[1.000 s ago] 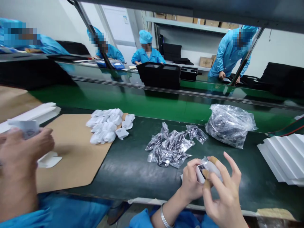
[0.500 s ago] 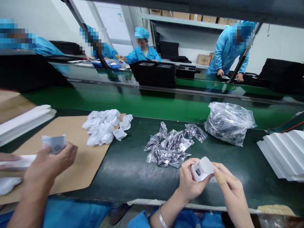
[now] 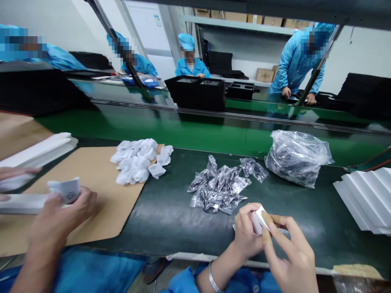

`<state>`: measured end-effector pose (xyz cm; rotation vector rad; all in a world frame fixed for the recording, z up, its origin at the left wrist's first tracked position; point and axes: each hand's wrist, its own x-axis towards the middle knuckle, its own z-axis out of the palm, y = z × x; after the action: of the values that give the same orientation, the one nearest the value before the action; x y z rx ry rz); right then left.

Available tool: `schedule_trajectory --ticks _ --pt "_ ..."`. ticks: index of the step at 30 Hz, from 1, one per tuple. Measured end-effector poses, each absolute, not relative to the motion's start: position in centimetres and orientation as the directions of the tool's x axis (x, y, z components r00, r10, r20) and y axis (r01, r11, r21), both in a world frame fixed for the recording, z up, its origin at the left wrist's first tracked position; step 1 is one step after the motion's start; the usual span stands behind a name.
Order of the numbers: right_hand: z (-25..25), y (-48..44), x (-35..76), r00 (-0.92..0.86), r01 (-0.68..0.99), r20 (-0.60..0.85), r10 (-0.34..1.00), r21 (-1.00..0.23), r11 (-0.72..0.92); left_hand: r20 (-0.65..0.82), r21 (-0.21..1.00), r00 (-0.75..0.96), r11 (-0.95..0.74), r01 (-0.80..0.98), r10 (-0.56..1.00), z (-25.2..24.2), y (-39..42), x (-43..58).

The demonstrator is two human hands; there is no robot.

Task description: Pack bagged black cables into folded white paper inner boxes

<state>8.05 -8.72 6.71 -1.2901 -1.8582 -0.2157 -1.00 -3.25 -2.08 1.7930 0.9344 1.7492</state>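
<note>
A small white cardboard box (image 3: 257, 223) is in my left hand (image 3: 247, 232), whose fingers wrap round its side above the table edge. My right hand (image 3: 290, 244) grips the box's end, with thumb and fingertips pressing on the flap; tan covers sit on some fingertips. The flap hides the inside of the box. Just beyond my hands lies a pile of small clear plastic bags (image 3: 218, 187) with dark parts in them. A bit of white material shows on the table beneath my hands.
At left, a co-worker's hand (image 3: 65, 215) holds a small white packet over a cardboard sheet (image 3: 100, 219). White wrapped packets (image 3: 134, 160) are heaped on it. A large clear bag (image 3: 297, 158) stands back right; folded white card (image 3: 366, 199) lies right. Co-workers in blue are across the line.
The box's open end, which showed a dark item inside, is now covered by the flap. My right hand has moved over it. At left, the co-worker's other hand has shifted.
</note>
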Motion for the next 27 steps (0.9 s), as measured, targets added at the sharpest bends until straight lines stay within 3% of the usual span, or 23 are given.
schedule_trajectory --ticks 4,6,8,10,13,15,17,22,27 --pt "6.6 -9.2 8.1 -0.344 0.898 0.701 0.625 0.050 0.438 0.689 0.709 0.002 -0.673 0.212 0.725 -2.3 -3.7 -0.8" --pt "6.3 -9.5 8.1 -0.402 0.890 0.686 0.606 0.138 0.434 0.680 0.711 0.010 -0.663 0.233 0.733 -2.2 -3.9 -0.9" --pt "5.7 -9.5 8.3 -0.357 0.900 0.699 0.620 0.079 0.430 0.679 0.711 0.023 -0.665 0.229 0.734 -2.1 -3.9 -1.0" --pt "4.9 -9.2 9.0 -0.236 0.903 0.689 0.685 -0.105 0.417 0.727 0.654 0.084 -0.724 0.221 0.682 -1.8 -3.7 -1.0" --pt "3.6 -8.1 12.0 -0.038 0.856 0.555 0.831 -0.411 0.313 0.737 0.555 0.321 -0.803 0.216 0.595 -1.8 -3.5 -1.0" --pt "3.1 -7.4 15.4 0.025 0.838 0.489 0.872 -0.485 0.248 0.669 0.561 0.441 -0.796 0.229 0.598 -2.2 -3.5 -1.5" --pt "2.9 -7.1 19.8 0.078 0.854 0.517 0.853 -0.476 0.211 0.627 0.597 0.426 -0.754 0.274 0.652 -3.1 -3.5 -2.7" --pt "0.4 -8.0 30.9 0.251 0.927 0.694 0.675 -0.374 0.040 0.587 0.658 0.166 -0.586 0.472 0.793 -5.4 -3.2 -7.7" --pt "-5.8 -9.7 36.1 0.182 0.974 0.667 0.722 -0.224 -0.039 0.438 0.847 -0.082 -0.380 0.373 0.895 -6.2 -3.7 -10.0"
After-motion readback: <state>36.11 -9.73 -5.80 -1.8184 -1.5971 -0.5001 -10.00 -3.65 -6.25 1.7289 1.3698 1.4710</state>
